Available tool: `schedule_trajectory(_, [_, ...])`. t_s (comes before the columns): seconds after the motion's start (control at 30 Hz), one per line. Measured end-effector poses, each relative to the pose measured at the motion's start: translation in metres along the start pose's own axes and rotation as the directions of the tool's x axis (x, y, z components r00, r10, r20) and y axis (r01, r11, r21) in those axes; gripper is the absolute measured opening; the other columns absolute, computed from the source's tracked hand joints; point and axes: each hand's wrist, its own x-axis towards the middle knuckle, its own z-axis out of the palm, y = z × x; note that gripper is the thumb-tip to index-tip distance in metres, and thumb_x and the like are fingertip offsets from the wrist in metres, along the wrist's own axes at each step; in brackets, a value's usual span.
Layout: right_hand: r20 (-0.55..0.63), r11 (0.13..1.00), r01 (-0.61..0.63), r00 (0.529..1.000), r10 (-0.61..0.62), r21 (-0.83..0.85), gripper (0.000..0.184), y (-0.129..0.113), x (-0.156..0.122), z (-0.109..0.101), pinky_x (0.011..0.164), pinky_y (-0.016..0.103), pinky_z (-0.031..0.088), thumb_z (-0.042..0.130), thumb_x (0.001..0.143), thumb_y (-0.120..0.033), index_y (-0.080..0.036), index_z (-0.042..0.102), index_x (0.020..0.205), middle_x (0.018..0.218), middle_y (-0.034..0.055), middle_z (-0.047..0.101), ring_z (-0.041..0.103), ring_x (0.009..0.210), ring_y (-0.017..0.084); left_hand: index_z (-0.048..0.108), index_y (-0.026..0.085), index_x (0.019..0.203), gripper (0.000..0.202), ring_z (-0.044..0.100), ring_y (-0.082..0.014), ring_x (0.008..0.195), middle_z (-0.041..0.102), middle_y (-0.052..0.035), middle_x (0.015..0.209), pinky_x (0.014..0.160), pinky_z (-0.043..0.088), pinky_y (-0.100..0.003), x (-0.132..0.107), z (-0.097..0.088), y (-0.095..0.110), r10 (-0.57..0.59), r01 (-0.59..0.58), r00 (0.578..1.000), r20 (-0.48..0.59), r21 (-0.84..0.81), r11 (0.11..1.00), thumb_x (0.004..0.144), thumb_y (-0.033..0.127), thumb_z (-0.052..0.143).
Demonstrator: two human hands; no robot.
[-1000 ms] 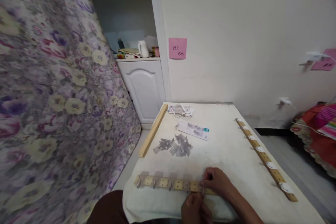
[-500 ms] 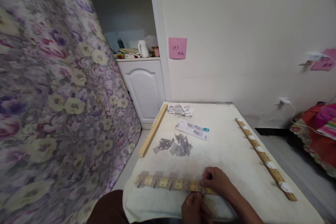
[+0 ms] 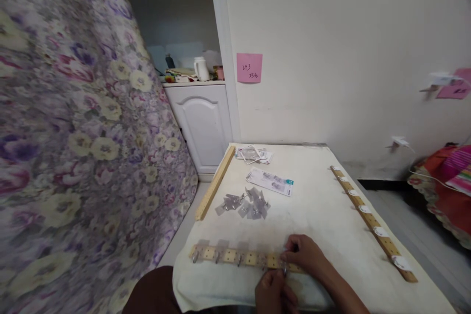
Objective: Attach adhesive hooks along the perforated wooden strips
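Note:
Close to me lies a wooden strip with small holes point(image 3: 230, 255), set crosswise. Several clear adhesive hooks point(image 3: 239, 259) with metal hook ends sit along it in a row. My right hand point(image 3: 303, 255) has its fingertips pinched at the upper edge of the rightmost clear hook point(image 3: 284, 266). Just below that hook, my left hand point(image 3: 272, 290) is closed, thumb and finger at its metal end. The strip's right end is partly hidden behind my right hand.
More clear hooks point(image 3: 253, 203) lie heaped mid-table. Behind them are a printed package card point(image 3: 270, 181) and other packaging point(image 3: 253, 153). A bare wooden strip point(image 3: 215, 184) runs along the left edge. A wooden strip with white round hooks point(image 3: 368, 216) lies at right.

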Motion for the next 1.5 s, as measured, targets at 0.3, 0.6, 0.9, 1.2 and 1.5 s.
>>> schedule_trajectory(0.3, [0.010,0.999,-0.032,0.999,0.032,-0.001,0.009,-0.001,0.002,-0.001,0.056,0.022,0.035,0.070,0.058,-0.025,-0.020,0.063,0.061,0.062,-0.0029,0.066,0.054,0.061,0.013,0.049,0.021,0.065,0.047,0.046,-0.0109,0.025,0.055,0.0041,0.035,0.032,0.019,-0.019,0.009,-0.001,-0.012,0.008,-0.008,1.000,0.005,-0.038,0.999,0.058,0.066,0.062])
schedule_trajectory(0.6, [0.047,0.999,-0.014,0.999,0.016,-0.053,0.011,-0.008,0.001,-0.006,0.057,0.021,0.034,0.070,0.059,-0.023,-0.020,0.064,0.066,0.065,-0.0042,0.065,0.053,0.061,0.011,0.050,0.021,0.066,0.039,0.047,-0.0118,0.025,0.056,0.0042,0.035,0.031,0.022,-0.019,0.015,-0.005,-0.017,0.004,-0.003,1.000,0.021,-0.043,0.999,0.065,0.058,0.061])
schedule_trajectory(0.9, [-0.026,0.985,0.119,0.993,-0.117,0.128,0.010,-0.003,-0.006,-0.007,0.057,0.022,0.037,0.059,0.072,-0.026,-0.018,0.063,0.074,0.064,-0.0021,0.062,0.054,0.062,0.013,0.053,0.020,0.068,0.038,0.046,-0.0117,0.024,0.057,0.0034,0.034,0.030,0.020,-0.019,0.014,-0.008,-0.020,0.036,-0.034,0.999,0.036,-0.074,0.997,0.066,0.057,0.060])
schedule_trajectory(1.2, [-0.143,0.955,0.256,0.950,-0.276,-0.147,0.024,0.012,-0.053,-0.019,0.078,0.029,0.040,0.064,0.060,-0.016,-0.022,0.065,0.083,0.090,0.0027,0.062,0.055,0.087,0.021,0.056,0.019,0.078,0.048,0.050,-0.0134,0.028,0.059,0.0030,0.037,0.033,0.024,-0.020,0.015,-0.013,-0.022,0.016,-0.007,0.996,0.089,-0.095,0.995,0.064,0.065,0.058])
schedule_trajectory(1.5, [-0.134,0.951,0.237,0.955,-0.266,-0.199,0.016,0.004,-0.059,-0.006,0.077,0.029,0.037,0.059,0.068,-0.017,-0.024,0.065,0.081,0.088,0.0016,0.061,0.054,0.087,0.020,0.060,0.019,0.077,0.037,0.051,-0.0121,0.033,0.062,0.0012,0.038,0.040,0.026,-0.022,0.006,-0.028,-0.019,0.019,0.006,0.981,0.191,-0.128,0.992,0.060,0.051,0.064])
